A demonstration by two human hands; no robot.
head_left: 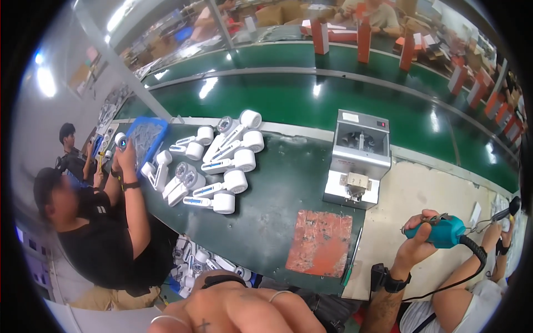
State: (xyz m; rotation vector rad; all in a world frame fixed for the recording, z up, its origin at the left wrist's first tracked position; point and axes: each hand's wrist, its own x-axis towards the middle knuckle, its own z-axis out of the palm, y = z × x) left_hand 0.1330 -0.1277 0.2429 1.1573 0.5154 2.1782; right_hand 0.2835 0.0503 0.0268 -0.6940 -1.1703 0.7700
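My right hand (pixel 420 236) is wrapped round a teal corded power tool (pixel 446 231), which looks like an electric screwdriver. It is held above the pale worktop on the right, with its tip hidden by my fingers. A black coiled cord guard bends down from the tool's right end. Very close at the lower edge, a blurred hand (pixel 233 308) with a cross tattoo and bands appears to be my left; its fingertips and anything in them are hidden. Beyond it lie an orange-red worn mat (pixel 320 243) and a slim green-handled tool (pixel 348 275).
Several white round-headed handheld devices (pixel 236 181) lie across the dark green table (pixel 266 222). A grey screw feeder (pixel 358 158) stands at its far right. At left, a co-worker (pixel 94 238) holds a device beside a blue bin (pixel 165 129). A green conveyor (pixel 288 91) runs behind.
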